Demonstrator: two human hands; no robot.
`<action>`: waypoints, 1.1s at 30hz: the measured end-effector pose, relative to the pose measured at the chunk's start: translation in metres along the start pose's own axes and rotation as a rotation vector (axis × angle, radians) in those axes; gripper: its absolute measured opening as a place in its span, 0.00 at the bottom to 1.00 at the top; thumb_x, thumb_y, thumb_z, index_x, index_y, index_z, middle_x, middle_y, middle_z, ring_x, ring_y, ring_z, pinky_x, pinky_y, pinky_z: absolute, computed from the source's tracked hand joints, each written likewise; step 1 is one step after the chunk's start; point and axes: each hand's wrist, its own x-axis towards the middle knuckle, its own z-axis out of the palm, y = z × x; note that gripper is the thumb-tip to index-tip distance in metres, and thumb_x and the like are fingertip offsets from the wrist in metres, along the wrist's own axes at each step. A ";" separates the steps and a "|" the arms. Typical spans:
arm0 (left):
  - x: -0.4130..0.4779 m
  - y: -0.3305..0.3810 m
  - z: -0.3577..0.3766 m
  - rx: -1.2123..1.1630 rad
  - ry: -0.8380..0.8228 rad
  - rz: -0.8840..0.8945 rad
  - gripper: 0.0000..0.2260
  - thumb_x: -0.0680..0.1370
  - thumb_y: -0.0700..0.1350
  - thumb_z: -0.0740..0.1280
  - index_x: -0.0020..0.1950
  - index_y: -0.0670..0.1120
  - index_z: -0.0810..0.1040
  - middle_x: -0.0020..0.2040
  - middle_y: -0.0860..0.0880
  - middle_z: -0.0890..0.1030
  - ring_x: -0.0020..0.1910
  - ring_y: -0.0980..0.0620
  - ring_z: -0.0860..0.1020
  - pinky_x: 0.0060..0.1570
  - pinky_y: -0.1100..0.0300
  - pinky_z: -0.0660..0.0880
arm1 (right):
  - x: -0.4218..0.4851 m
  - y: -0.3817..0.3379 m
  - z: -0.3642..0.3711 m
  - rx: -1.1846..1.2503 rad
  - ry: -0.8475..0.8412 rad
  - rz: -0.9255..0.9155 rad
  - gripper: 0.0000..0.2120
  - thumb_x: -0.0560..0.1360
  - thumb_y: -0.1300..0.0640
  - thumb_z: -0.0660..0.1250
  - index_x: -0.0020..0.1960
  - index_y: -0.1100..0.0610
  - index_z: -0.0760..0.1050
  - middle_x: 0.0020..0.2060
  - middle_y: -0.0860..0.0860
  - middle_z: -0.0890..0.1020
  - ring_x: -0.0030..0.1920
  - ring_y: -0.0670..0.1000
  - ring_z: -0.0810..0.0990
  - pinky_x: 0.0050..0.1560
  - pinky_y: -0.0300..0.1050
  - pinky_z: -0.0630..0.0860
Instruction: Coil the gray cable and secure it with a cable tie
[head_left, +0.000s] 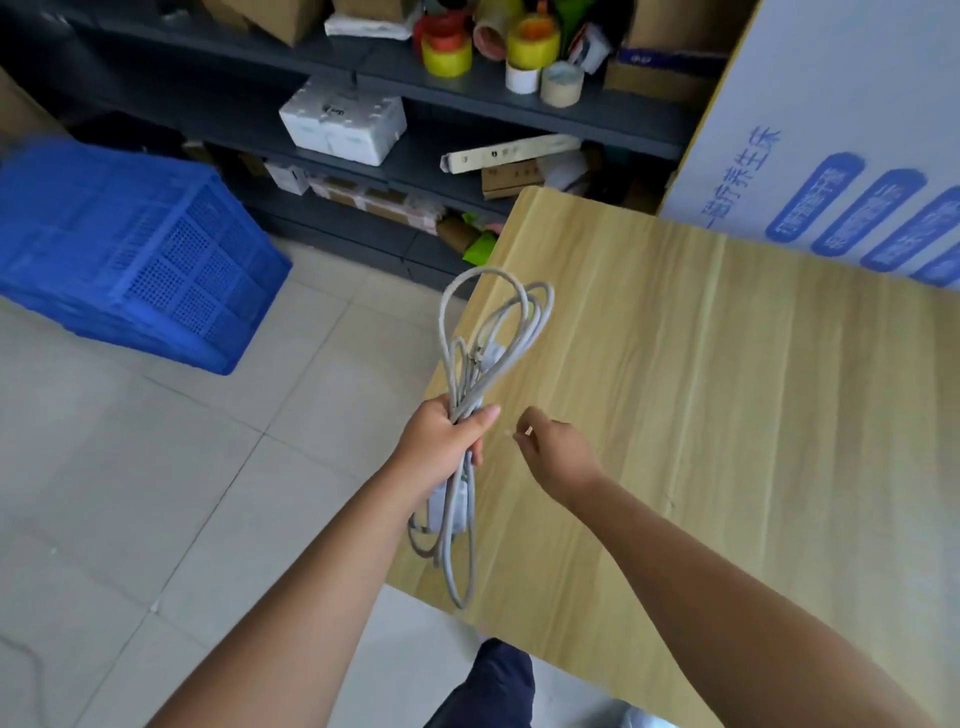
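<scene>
- A person's left hand (445, 441) is clenched around the middle of a gray cable (470, 384) already gathered into long loops, held in the air over the left edge of a light wooden table (727, 415).
- The upper loops fan out above the fist; the lower loops hang below it, along with a pale box-shaped part of the cable (448, 506) just under the wrist.
- The right hand (556, 457) hovers just beside the left, apart from the cable, its thumb and forefinger pinched on a small pale object (528, 431) that is too small and blurred to identify; the remaining fingers are curled in.
- Behind the table, a dark metal shelf (467, 93) carries rolls of tape (532, 44), cardboard boxes and a white wrapped package (343, 122).
- A blue plastic crate (135, 249) sits tilted on the pale tiled floor (156, 493) to the left.
- A large white carton with blue lettering (841, 135) stands at the table's far right.
</scene>
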 end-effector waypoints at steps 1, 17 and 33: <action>-0.002 0.010 0.009 0.005 -0.032 0.027 0.15 0.76 0.52 0.68 0.33 0.45 0.74 0.25 0.48 0.77 0.30 0.49 0.77 0.40 0.55 0.76 | -0.004 -0.004 -0.016 0.077 0.060 0.022 0.09 0.81 0.54 0.60 0.53 0.59 0.74 0.39 0.59 0.83 0.40 0.61 0.80 0.35 0.46 0.65; -0.080 0.164 0.177 0.025 -0.374 0.483 0.14 0.76 0.48 0.70 0.31 0.50 0.74 0.22 0.52 0.74 0.25 0.50 0.75 0.38 0.50 0.77 | -0.154 0.048 -0.260 0.339 0.539 0.203 0.09 0.79 0.62 0.59 0.45 0.50 0.72 0.30 0.42 0.79 0.24 0.39 0.75 0.26 0.33 0.69; -0.167 0.249 0.260 -0.001 -0.497 0.686 0.11 0.75 0.49 0.71 0.33 0.53 0.77 0.25 0.52 0.74 0.27 0.51 0.75 0.36 0.53 0.76 | -0.247 0.098 -0.339 0.756 0.711 0.214 0.08 0.79 0.61 0.63 0.47 0.60 0.81 0.40 0.53 0.85 0.36 0.44 0.80 0.39 0.38 0.72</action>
